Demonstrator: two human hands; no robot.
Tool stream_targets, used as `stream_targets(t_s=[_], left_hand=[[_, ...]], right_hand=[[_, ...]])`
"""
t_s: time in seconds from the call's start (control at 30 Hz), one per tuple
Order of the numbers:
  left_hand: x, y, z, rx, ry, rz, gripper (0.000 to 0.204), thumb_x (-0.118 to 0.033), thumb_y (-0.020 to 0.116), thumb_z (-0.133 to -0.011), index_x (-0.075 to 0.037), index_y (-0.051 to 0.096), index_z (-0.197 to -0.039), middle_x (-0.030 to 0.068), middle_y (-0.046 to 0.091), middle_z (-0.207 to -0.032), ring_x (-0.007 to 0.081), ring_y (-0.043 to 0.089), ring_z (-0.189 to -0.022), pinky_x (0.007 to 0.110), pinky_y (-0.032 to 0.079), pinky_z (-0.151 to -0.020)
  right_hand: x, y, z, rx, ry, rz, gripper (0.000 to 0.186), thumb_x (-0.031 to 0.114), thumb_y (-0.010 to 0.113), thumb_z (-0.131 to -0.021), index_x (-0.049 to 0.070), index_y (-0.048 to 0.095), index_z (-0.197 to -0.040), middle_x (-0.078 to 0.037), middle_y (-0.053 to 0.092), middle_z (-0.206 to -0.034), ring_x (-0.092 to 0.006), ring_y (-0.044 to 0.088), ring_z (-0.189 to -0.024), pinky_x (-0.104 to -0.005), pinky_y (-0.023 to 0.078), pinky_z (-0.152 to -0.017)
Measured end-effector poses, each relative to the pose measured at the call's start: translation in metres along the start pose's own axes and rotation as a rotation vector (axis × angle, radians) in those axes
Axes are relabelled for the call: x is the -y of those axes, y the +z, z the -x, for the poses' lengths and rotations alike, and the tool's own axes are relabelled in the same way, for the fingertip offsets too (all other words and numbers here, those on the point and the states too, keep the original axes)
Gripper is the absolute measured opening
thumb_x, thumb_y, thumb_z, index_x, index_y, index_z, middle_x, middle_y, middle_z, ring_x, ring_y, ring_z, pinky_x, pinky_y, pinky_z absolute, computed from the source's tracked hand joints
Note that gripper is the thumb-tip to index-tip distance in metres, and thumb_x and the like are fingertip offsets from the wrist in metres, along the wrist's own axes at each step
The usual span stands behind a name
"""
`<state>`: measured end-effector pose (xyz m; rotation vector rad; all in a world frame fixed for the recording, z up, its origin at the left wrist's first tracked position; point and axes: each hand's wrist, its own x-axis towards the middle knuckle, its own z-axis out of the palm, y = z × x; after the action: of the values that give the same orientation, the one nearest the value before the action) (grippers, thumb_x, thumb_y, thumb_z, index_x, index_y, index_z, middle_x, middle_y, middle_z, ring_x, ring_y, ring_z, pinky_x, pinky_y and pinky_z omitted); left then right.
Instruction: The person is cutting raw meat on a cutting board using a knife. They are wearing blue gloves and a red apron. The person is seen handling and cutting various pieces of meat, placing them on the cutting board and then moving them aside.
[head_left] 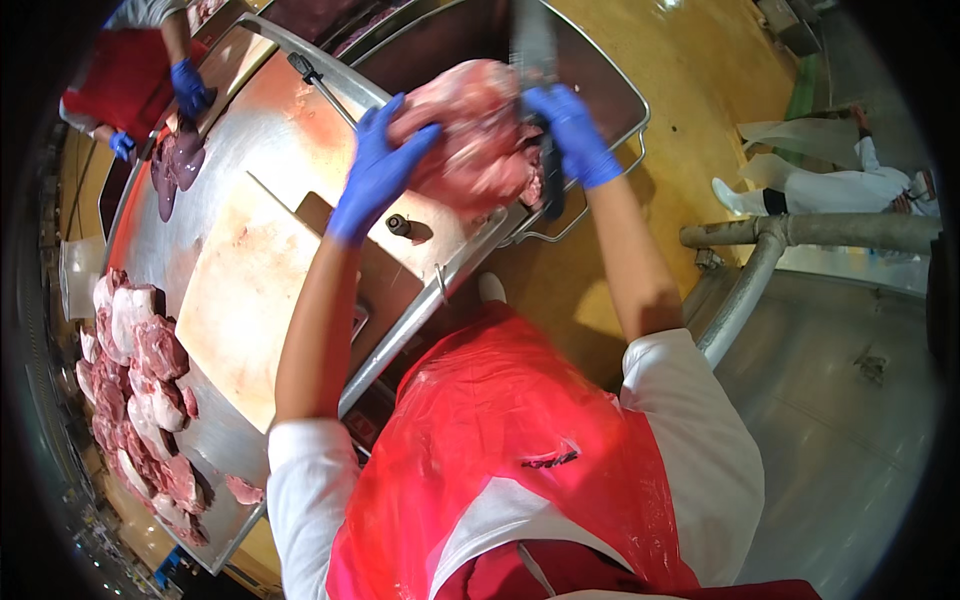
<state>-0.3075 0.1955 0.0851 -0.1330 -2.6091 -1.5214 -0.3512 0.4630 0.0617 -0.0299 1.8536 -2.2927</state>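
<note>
My left hand (pixel 385 170), in a blue glove, grips the left side of a large chunk of raw meat (pixel 465 135) with thumb and fingers apart around it. The meat is pink and red, smeared by motion, and held up over the table's edge. My right hand (pixel 574 135), also gloved in blue, is closed around the dark handle of a knife (pixel 534 50) at the meat's right side. The broad blade points away from me and is blurred. I cannot tell whether it touches the meat.
A cutting board (pixel 245 290) lies on the metal table (pixel 225 385), left of my forearm. Cut meat pieces (pixel 145 390) pile up at far left. A black-handled rod (pixel 320 88) lies beyond my left hand. Across the table, a co-worker's gloved hand (pixel 190 90) is near dark organs (pixel 178 165). A metal-rimmed tub (pixel 590 70) stands behind the meat.
</note>
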Motion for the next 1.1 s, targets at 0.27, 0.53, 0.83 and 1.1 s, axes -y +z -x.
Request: stream_targets(t_s=[0.27,0.53,0.83,1.1], left_hand=[[-0.007,-0.045,0.127,0.422,-0.245,0.385,0.039,-0.028,0.065,-0.096,-0.008,0.061,-0.129,0.0107,0.068,-0.110,0.0199,0.063,-0.101,0.035,0.050,-0.091],[0.143,-0.225,0.399,-0.909,-0.587,-0.358,0.028,-0.019,0.073,-0.087,-0.003,0.067,-0.109,0.0113,0.067,-0.093,0.0174,0.065,-0.083,0.029,0.053,-0.077],[0.361,-0.571,0.542,-0.938,-1.036,-0.557,0.089,-0.064,0.073,-0.072,-0.016,0.049,-0.143,0.0287,0.048,-0.139,0.0426,0.044,-0.133,0.048,0.036,-0.111],[0.517,-0.710,0.439,-0.942,-0.680,-0.324,0.077,-0.034,0.080,-0.068,-0.002,0.055,-0.134,0.0237,0.061,-0.128,0.0326,0.062,-0.113,0.040,0.050,-0.095]], right_hand=[[-0.018,-0.013,0.051,-0.114,0.141,-0.056,0.024,0.029,0.055,-0.101,0.006,0.051,-0.107,-0.010,0.061,-0.093,-0.0216,0.066,-0.076,-0.0353,0.057,-0.059],[-0.060,0.277,0.123,0.850,0.404,0.380,0.015,0.020,0.056,-0.100,0.006,0.054,-0.104,-0.003,0.058,-0.073,-0.0096,0.051,-0.047,-0.0242,0.043,-0.044],[-0.114,0.460,0.142,0.874,0.421,0.601,0.019,0.026,0.057,-0.100,0.007,0.054,-0.102,-0.002,0.058,-0.075,-0.0096,0.052,-0.053,-0.0253,0.044,-0.049],[-0.128,0.475,0.156,0.647,0.400,0.641,0.020,0.025,0.059,-0.099,0.006,0.055,-0.099,-0.003,0.061,-0.077,-0.0103,0.056,-0.057,-0.0258,0.048,-0.052]])
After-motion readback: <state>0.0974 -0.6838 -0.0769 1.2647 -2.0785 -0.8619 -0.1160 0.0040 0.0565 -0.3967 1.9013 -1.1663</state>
